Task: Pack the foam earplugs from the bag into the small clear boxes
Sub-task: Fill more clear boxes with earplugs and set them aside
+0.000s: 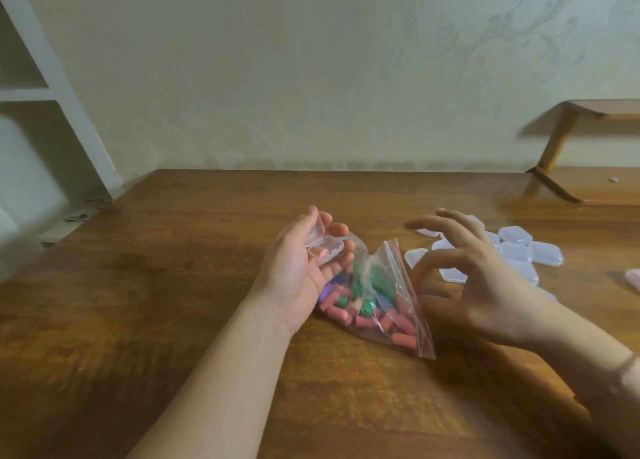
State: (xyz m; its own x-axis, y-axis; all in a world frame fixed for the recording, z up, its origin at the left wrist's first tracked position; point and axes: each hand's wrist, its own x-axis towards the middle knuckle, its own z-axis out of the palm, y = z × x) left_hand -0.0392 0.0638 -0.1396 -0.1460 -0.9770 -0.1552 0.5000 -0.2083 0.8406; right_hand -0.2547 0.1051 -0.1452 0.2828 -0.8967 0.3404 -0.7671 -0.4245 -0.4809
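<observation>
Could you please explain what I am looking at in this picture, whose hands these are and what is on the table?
There is no machine here. The single picture comes from a camera worn on a person's head, looking forward and down, so the two bare hands are that person's own.

The left hand lies palm up and holds a small clear box with its lid open. The right hand hovers with spread fingers and holds nothing.

Between them, on the wooden table, lies a clear zip bag of coloured foam earplugs, mostly pink, some green and blue. Behind the right hand is a pile of more small clear boxes, waiting to be filled.
</observation>
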